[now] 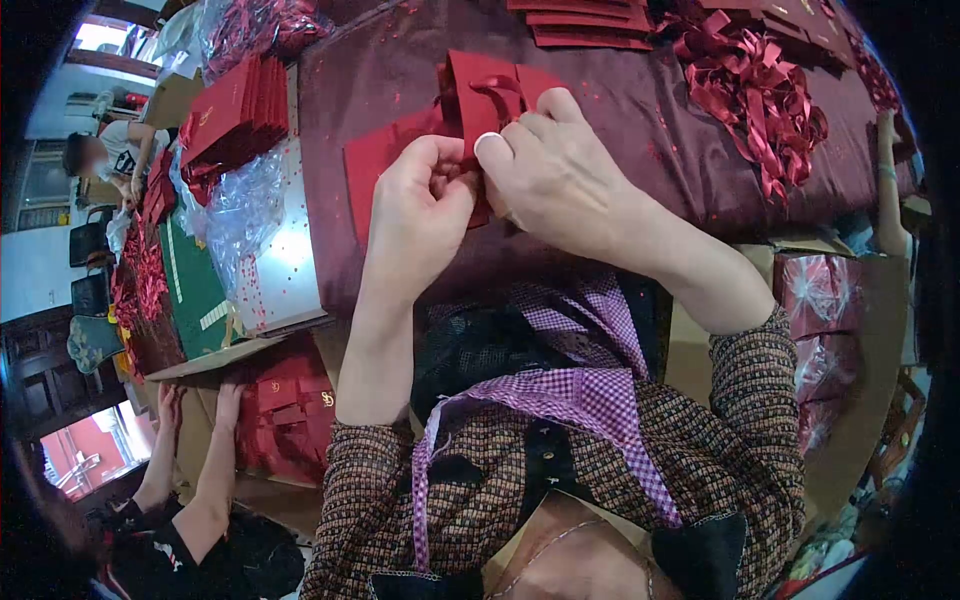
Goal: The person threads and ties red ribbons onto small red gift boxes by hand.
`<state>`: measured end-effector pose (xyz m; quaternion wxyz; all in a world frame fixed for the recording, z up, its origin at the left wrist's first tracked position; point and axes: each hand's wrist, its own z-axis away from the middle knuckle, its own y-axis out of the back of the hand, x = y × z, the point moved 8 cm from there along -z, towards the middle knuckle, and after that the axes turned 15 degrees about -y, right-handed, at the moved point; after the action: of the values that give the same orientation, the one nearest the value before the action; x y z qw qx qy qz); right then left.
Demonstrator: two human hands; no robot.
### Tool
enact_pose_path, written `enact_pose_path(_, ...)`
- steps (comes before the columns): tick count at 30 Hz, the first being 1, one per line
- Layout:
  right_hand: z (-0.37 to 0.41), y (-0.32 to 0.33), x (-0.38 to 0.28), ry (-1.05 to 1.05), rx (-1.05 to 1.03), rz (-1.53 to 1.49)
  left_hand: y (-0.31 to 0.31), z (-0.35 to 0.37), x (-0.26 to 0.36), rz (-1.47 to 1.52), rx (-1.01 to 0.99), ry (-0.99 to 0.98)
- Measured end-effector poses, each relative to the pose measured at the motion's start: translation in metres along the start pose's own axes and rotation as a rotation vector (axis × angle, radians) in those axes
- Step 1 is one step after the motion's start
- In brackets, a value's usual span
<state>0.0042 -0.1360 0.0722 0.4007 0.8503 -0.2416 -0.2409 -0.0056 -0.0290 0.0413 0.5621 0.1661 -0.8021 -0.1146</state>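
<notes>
My left hand (425, 200) and my right hand (565, 180) meet at a red paper gift bag (470, 75) over the covered table. Both have their fingers closed at its near edge, the left in a pinch and the right with its fingers curled. A dark red ribbon (495, 88) loops across the bag just beyond my fingers. Under and left of my left hand lies another flat red paper piece (362, 175). My fingers hide the exact spot they grip.
Stacked red bags (235, 115) stand at left beside clear plastic wrap (240, 215). Red ribbons (760, 110) lie heaped at right, near more red stacks (585, 20). Cartons of red packs (285, 400) flank the table. Other people's arms (215, 450) reach in at left.
</notes>
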Motion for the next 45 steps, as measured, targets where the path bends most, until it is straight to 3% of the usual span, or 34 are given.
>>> enact_pose_path(2,0.000,0.001,0.000,-0.010,-0.007,-0.006,0.001,0.000,0.003,-0.005,0.022,-0.041)
enact_pose_path(7,-0.008,-0.011,0.032,-0.408,-0.396,-0.529,-0.007,0.005,0.016,0.057,0.020,-0.079)
enact_pose_path(9,-0.008,-0.013,0.036,-0.441,-0.426,-0.508,-0.007,0.005,0.017,-0.009,0.018,-0.098)
enact_pose_path(14,-0.008,0.003,0.037,-0.358,-0.417,-0.541,-0.001,-0.002,0.016,0.061,-0.085,-0.157)
enact_pose_path(16,-0.003,0.006,0.032,-0.300,-0.340,-0.509,-0.003,-0.003,0.024,-0.045,-0.090,-0.331)
enact_pose_path(21,0.007,0.010,0.026,-0.156,-0.400,-0.374,-0.005,-0.001,0.017,-0.047,-0.165,-0.287)
enact_pose_path(24,-0.005,0.034,0.043,-0.264,-0.501,-0.434,-0.011,0.002,0.015,-0.050,-0.274,-0.247)
enact_pose_path(25,-0.009,0.054,0.036,-0.083,-0.271,-0.423,-0.013,0.002,0.022,-0.034,-0.277,-0.329)
enact_pose_path(27,-0.009,0.065,0.018,0.125,-0.106,-0.366,-0.017,0.004,0.035,-0.092,-0.300,-0.405)
enact_pose_path(29,-0.004,0.061,0.010,0.190,-0.099,-0.337,-0.020,0.006,0.047,-0.027,-0.287,-0.447)
enact_pose_path(32,0.002,0.055,0.011,0.170,-0.354,-0.386,-0.020,0.010,0.043,0.056,-0.397,-0.322)
enact_pose_path(37,0.019,0.056,-0.001,0.203,-0.440,-0.696,-0.028,0.021,0.038,0.381,-0.522,-0.264)
enact_pose_path(39,0.024,0.061,-0.006,0.250,-0.460,-0.720,-0.011,0.017,0.018,0.530,-0.338,-0.068)
enact_pose_path(41,0.032,0.072,-0.012,0.301,-0.527,-0.778,0.012,0.015,-0.015,0.891,-0.115,0.113)
enact_pose_path(43,0.031,0.070,-0.008,0.274,-0.487,-0.781,0.016,0.014,-0.019,0.928,-0.037,0.167)
enact_pose_path(45,0.030,0.065,-0.002,0.260,-0.428,-0.858,0.001,0.018,-0.028,1.194,-0.018,0.286)
